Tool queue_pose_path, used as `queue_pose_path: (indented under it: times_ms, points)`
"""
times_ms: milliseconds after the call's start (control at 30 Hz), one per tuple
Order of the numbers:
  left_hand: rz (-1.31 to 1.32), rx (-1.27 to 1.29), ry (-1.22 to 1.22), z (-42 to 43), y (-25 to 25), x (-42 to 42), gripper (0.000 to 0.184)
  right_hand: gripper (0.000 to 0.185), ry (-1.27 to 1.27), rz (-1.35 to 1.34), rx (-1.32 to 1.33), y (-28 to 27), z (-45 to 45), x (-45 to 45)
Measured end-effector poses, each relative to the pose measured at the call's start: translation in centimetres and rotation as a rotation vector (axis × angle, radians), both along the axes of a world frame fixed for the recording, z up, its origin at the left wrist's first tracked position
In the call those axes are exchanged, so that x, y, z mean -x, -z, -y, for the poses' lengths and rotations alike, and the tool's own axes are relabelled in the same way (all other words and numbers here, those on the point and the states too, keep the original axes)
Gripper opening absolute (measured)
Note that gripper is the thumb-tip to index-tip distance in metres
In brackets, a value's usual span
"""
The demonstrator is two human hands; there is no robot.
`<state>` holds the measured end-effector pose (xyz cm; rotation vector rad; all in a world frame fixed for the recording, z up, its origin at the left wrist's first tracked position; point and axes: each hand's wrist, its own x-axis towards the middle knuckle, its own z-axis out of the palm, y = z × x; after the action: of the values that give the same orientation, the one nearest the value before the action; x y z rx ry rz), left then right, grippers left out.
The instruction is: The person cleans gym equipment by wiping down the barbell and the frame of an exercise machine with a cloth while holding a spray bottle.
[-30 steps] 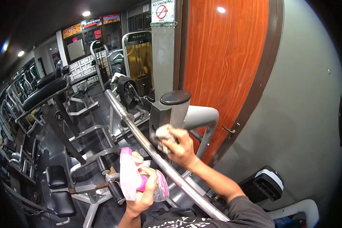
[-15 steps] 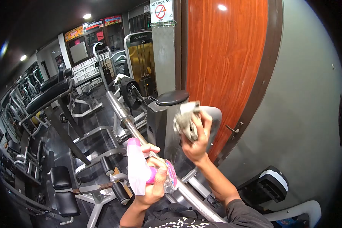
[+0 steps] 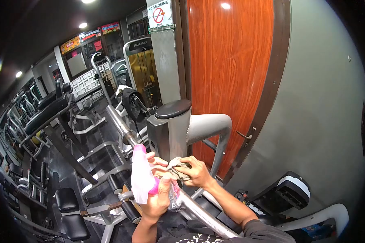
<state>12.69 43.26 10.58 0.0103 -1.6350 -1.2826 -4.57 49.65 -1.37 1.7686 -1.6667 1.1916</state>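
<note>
A spray bottle (image 3: 140, 178) with a pale pink-and-white trigger head is gripped in my left hand (image 3: 157, 202). Its clear lower part shows partly behind my wrist, beside the metal bar (image 3: 207, 216). My right hand (image 3: 199, 174) is closed around a crumpled, greyish-beige cloth (image 3: 180, 167). That cloth is close against the fingertips of my left hand, in front of the bar; whether it touches the metal is hidden. The bar runs diagonally beneath both hands, and its thick silver sleeve (image 3: 118, 120) extends beyond them.
A grey machine post (image 3: 178, 129) with a black round cap stands just past my hands. Right of it are a wooden door (image 3: 231, 73) and a grey wall (image 3: 320, 101). A bench with black pads (image 3: 71, 200) and foam rollers (image 3: 129, 208) lies to the left.
My right hand has brought the cloth down and left, from beside the post to my left hand. The spray bottle stays in my left hand, nearly unmoved. The view has shifted slightly.
</note>
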Motion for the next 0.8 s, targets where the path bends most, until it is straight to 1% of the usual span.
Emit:
queue_pose_path:
  times_ms: [33,67,133,200,267,300,333,433,500,567,633,667,733,800]
  points:
    - [-0.005,-0.032,0.020,-0.1,-0.1,-0.1,0.061,0.056,-0.031,-0.071,-0.016,-0.7,-0.2,0.8]
    - [-0.009,-0.064,0.041,-0.2,-0.1,-0.1,0.060,0.055,-0.075,-0.057,0.073,-1.5,-0.3,1.4]
    - [-0.024,-0.082,0.064,-0.2,-0.1,-0.1,0.058,0.051,-0.027,-0.052,0.428,-4.1,0.8,1.8]
    - [-0.035,-0.108,0.087,-0.2,-0.1,-0.1,0.057,0.050,0.150,0.012,0.608,-8.1,1.6,1.0]
    - [-0.058,-0.100,0.119,-0.2,-0.2,-0.1,0.055,0.053,0.312,0.054,0.456,-12.0,2.2,0.0]
    - [-0.050,-0.104,0.122,-0.1,-0.1,-0.1,0.055,0.057,0.350,0.035,0.276,-12.4,2.4,-0.4]
    - [-0.053,-0.097,0.117,-0.1,0.0,0.0,0.054,0.057,0.405,0.001,0.300,-12.1,3.0,-1.0]
    - [-0.082,-0.120,0.132,-0.2,0.0,0.0,0.053,0.056,0.404,-0.018,0.234,-9.3,2.5,-1.7]
    - [-0.105,-0.153,0.151,-0.4,-0.1,0.0,0.053,0.056,0.362,0.015,0.165,-5.9,2.0,-2.3]
    - [-0.100,-0.128,0.132,-0.3,-0.2,0.1,0.051,0.056,0.293,0.052,0.091,-2.4,1.3,-2.5]
    - [-0.092,-0.124,0.122,-0.4,-0.2,0.3,0.050,0.052,0.195,0.136,0.014,-0.8,0.3,-2.5]
    - [-0.082,-0.116,0.108,-0.4,-0.3,0.4,0.050,0.046,0.121,0.220,0.024,-0.5,0.1,-2.3]
    - [-0.075,-0.144,0.127,-0.5,-0.6,0.5,0.049,0.043,-0.046,0.405,0.044,-0.5,0.0,-1.4]
    - [-0.061,-0.119,0.138,-0.3,-0.5,0.6,0.048,0.044,-0.029,0.384,0.178,-2.2,0.1,-0.2]
